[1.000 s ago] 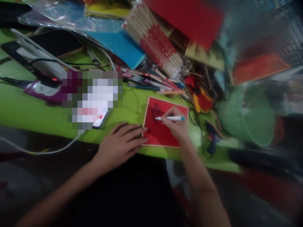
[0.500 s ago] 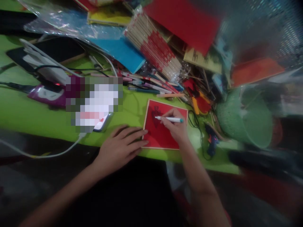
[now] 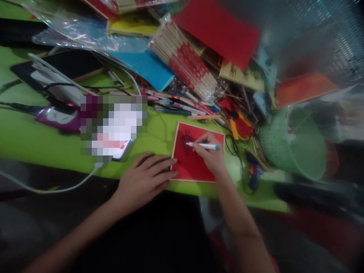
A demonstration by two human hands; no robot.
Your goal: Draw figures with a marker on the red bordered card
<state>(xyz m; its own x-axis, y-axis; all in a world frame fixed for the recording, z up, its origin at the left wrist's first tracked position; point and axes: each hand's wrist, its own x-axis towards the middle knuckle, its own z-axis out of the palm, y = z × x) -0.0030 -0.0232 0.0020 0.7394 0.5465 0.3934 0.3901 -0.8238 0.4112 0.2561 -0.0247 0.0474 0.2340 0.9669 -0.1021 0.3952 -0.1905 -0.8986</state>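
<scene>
A red square panel (image 3: pixel 193 167) with a pale wooden edging lies on the green table (image 3: pixel 153 140) in front of me. Its upper left part bears a dark drawn figure (image 3: pixel 187 140). Between the fingers of my right hand (image 3: pixel 212 157) is a white marker pen (image 3: pixel 204 145) with a teal end, its tip on or just over the drawing. My left hand (image 3: pixel 145 176) lies flat with fingers spread, the fingertips resting on the panel's left edge.
Left of the panel lies a phone (image 3: pixel 122 151), its screen pixelated, with a white cable plugged in. A purple power strip (image 3: pixel 57 117) sits further left. Pens, scissors (image 3: pixel 237 125) and bundled sticks (image 3: pixel 182 57) crowd the back. At right are a glue gun (image 3: pixel 254 172) and a green basket (image 3: pixel 292 148).
The view has shifted slightly, so the things on the table appear a little lower. Both hands keep nearly the same place on the panel, and the marker pen stays in my right hand.
</scene>
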